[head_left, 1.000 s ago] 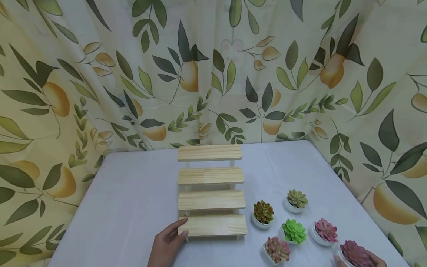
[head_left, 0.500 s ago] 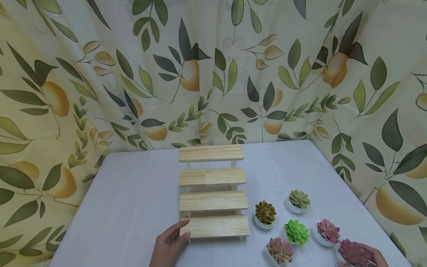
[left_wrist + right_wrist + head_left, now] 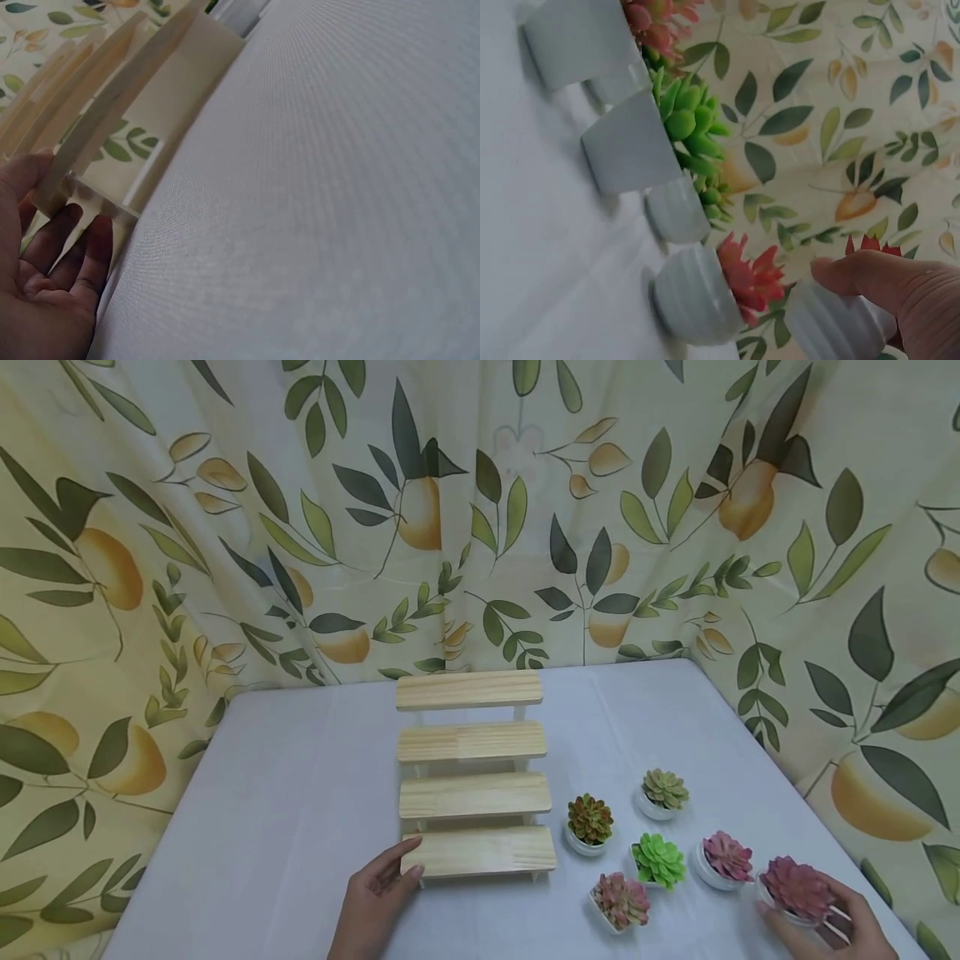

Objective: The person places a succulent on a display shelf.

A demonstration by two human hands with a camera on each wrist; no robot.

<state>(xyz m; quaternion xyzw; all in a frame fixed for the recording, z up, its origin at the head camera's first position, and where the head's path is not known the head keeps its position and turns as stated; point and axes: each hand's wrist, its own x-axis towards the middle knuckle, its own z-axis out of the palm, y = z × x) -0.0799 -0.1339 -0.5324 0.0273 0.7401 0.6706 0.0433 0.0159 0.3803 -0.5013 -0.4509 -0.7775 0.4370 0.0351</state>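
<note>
My left hand (image 3: 375,897) holds the left end of the lowest board of a four-tier wooden display stand (image 3: 476,795). The left wrist view shows the thumb on one face of the board and curled fingers (image 3: 94,251) by the other. At the lower right of the head view, my right hand (image 3: 843,922) grips a potted succulent (image 3: 797,887) with dark pink leaves. Its ribbed white pot (image 3: 832,319) hangs clear of the table in the right wrist view, the thumb across its side. The other fingers are largely hidden.
Right of the stand are several more potted succulents: brown-green (image 3: 590,820), pale green (image 3: 664,789), bright green (image 3: 658,860), pink (image 3: 726,856) and pink-green (image 3: 621,900). A white cloth covers the table (image 3: 300,793). A leaf-and-fruit patterned curtain (image 3: 480,527) surrounds the back and sides.
My right hand has closed round the dark pink succulent's pot and raised it, moving it slightly forward. The left hand keeps its hold on the stand. The head view has tilted a little.
</note>
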